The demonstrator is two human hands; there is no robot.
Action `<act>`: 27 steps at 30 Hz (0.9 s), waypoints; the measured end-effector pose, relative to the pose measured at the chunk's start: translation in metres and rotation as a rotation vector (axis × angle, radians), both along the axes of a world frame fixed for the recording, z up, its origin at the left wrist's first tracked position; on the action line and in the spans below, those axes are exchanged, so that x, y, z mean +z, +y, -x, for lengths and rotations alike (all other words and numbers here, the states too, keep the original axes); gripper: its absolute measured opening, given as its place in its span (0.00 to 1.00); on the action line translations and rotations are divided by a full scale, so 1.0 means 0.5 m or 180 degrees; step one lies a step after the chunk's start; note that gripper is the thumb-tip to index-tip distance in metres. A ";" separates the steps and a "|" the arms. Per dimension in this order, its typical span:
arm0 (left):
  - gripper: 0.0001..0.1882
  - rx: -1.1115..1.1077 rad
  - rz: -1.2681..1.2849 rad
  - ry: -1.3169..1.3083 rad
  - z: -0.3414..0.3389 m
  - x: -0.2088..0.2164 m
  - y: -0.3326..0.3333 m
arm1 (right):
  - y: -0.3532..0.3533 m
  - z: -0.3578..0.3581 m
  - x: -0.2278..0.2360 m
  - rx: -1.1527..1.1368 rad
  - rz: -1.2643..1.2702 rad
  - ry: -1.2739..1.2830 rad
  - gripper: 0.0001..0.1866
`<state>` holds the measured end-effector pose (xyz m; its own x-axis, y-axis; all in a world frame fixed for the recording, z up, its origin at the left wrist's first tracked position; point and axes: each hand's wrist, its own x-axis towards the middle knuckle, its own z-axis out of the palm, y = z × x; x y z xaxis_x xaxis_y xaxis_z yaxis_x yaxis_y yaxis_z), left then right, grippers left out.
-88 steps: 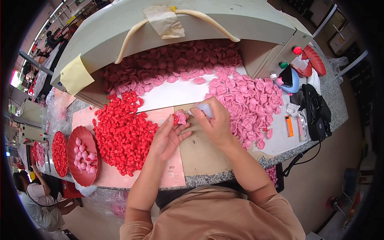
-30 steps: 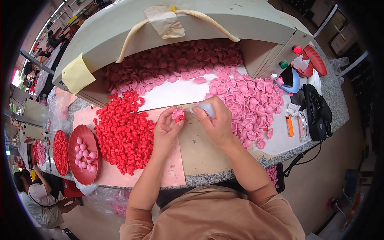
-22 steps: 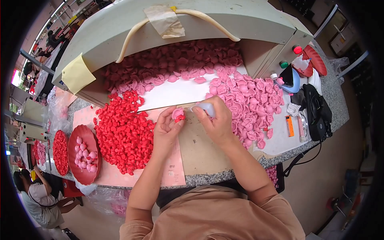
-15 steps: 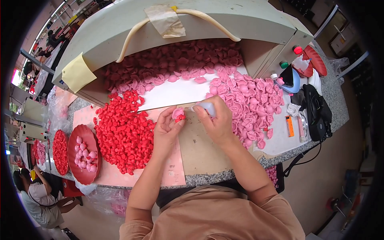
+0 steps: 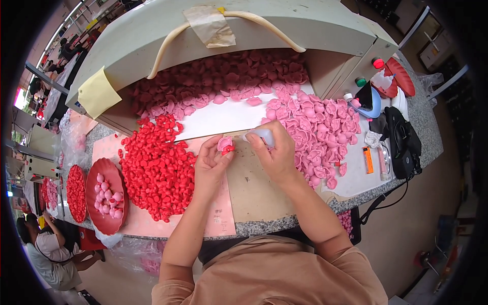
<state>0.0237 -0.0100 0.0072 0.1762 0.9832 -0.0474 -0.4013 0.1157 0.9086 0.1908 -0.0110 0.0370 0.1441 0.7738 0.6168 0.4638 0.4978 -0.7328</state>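
Between the fingers of my left hand (image 5: 211, 161) is a pink cup-shaped petal piece (image 5: 225, 144), its hollow side showing, with a small red piece (image 5: 228, 149) at its lower edge. My right hand (image 5: 275, 155) is closed round a translucent squeeze bottle (image 5: 264, 136), tilted so its thin nozzle points left at the pink piece. Whether the nozzle touches the piece I cannot tell. To the left of my left hand lies a big heap of small red pieces (image 5: 157, 173). A heap of pink petal pieces (image 5: 325, 132) lies beyond and right of my right hand.
A grey hooded cabinet (image 5: 254, 30) arches over more pink pieces at the back. At left stand a red scalloped tray (image 5: 92, 198) of pink-and-red pieces and another of red ones. An orange box (image 5: 367, 160) and a black bag (image 5: 401, 137) lie at right. A person sits far left.
Both hands stay almost in place. The pink piece in my left hand has shifted very slightly left.
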 end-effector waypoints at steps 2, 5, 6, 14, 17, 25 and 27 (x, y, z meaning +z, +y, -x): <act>0.24 -0.0008 0.0007 0.0001 0.000 0.000 0.000 | 0.000 0.000 0.000 0.0002 -0.0001 -0.0010 0.09; 0.24 -0.0004 0.0023 0.0016 -0.001 -0.001 0.000 | 0.000 -0.002 0.000 0.0000 -0.0001 -0.0041 0.09; 0.24 0.0001 -0.0007 0.0033 -0.002 0.000 -0.001 | -0.002 -0.002 0.001 0.0024 0.0016 -0.0030 0.09; 0.24 0.0052 -0.0070 0.0063 -0.001 -0.006 0.001 | 0.001 0.000 -0.002 0.0004 -0.0005 -0.0069 0.09; 0.24 0.0113 -0.0052 0.0048 -0.001 -0.007 0.002 | 0.000 0.001 -0.002 0.0026 -0.0074 -0.0027 0.09; 0.24 0.0120 -0.0030 0.0035 0.000 -0.007 0.003 | 0.000 0.001 -0.002 0.0053 0.0031 0.0027 0.10; 0.24 0.0118 -0.0020 0.0035 0.000 -0.006 0.002 | 0.001 0.002 -0.002 0.0049 0.0007 0.0010 0.10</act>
<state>0.0237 -0.0090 0.0043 0.1391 0.9894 -0.0428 -0.3951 0.0951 0.9137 0.1900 -0.0107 0.0359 0.1343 0.7773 0.6146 0.4538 0.5031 -0.7355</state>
